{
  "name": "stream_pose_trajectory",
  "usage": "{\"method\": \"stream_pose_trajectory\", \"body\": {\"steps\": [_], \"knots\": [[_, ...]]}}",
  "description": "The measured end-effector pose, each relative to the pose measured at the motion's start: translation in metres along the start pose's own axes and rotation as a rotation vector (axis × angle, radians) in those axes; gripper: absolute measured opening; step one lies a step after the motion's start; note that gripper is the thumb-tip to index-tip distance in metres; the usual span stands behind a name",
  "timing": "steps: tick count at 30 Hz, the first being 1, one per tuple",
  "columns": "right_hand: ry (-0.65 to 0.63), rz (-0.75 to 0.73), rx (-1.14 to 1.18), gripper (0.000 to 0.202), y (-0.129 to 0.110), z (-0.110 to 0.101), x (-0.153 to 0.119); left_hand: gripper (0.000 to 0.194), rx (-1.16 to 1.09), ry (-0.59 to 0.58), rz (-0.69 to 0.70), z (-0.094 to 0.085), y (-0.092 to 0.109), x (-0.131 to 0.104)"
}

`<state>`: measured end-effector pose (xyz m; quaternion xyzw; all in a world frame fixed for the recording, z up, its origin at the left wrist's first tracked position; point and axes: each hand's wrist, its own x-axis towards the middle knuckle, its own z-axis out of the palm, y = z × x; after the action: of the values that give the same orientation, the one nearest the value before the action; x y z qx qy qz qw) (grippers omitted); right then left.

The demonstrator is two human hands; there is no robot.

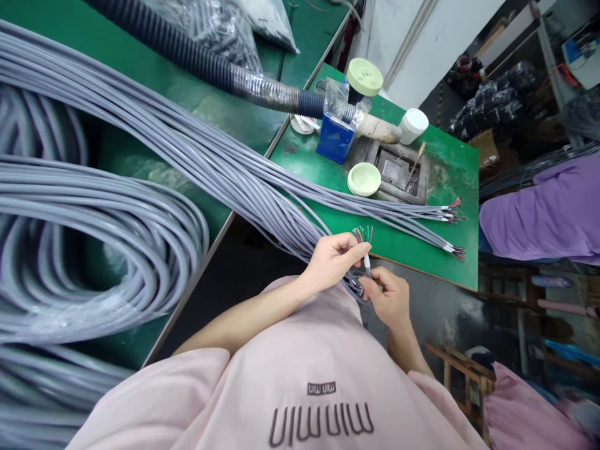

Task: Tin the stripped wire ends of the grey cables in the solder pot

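Observation:
In front of my body, a grey cable [367, 270] stands with its stripped end up, its thin coloured wires [364, 234] fanned out. My left hand [336, 257] pinches those wires between thumb and fingers. Just below, my right hand [387, 294] is closed on the cable's grey jacket. A thick bundle of grey cables [262, 206] runs in from the left and ends under my hands, where several loose ends hang. Other cables from the bundle lie across the green table, their stripped ends [452, 212] at its right side.
Coiled grey cables [140, 250] fill the left table. A black ribbed hose [187, 50] leads to a square metal pot [396, 170] with a stick in it. Around it are a blue box [335, 137], a pale green lid [364, 179] and a white jar [413, 126]. A person's purple sleeve [539, 206] shows at right.

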<state>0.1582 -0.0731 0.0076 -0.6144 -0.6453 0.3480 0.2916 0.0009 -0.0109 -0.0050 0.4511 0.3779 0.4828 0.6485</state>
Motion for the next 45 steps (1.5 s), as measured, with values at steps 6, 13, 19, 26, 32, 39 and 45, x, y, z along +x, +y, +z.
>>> {"method": "stream_pose_trajectory", "body": {"steps": [6, 13, 19, 26, 32, 39, 45], "knots": [[-0.015, -0.002, 0.026, 0.026, 0.004, 0.001, 0.0, 0.04, 0.006, 0.007, 0.002, 0.001, -0.002, 0.0], [-0.006, 0.034, 0.069, 0.026, 0.006, 0.002, -0.001, 0.036, -0.217, 0.067, -0.068, 0.003, -0.005, 0.005], [-0.12, 0.128, 0.466, 0.031, 0.014, 0.008, 0.004, 0.038, -0.281, -0.038, -0.209, 0.006, -0.003, 0.002], [0.014, 0.153, 0.757, 0.034, 0.007, 0.022, 0.021, 0.037, -0.386, -0.2, -0.269, 0.011, 0.004, -0.001], [0.055, 0.162, 0.768, 0.036, -0.001, 0.027, 0.022, 0.037, -0.347, -0.084, -0.248, 0.01, 0.002, 0.0], [0.065, 0.166, 0.772, 0.037, 0.0, 0.03, 0.022, 0.036, -0.348, -0.07, -0.24, 0.01, 0.0, -0.001], [0.047, 0.165, 0.815, 0.035, 0.0, 0.032, 0.023, 0.034, -0.382, -0.093, -0.238, 0.01, 0.001, -0.003]]}}
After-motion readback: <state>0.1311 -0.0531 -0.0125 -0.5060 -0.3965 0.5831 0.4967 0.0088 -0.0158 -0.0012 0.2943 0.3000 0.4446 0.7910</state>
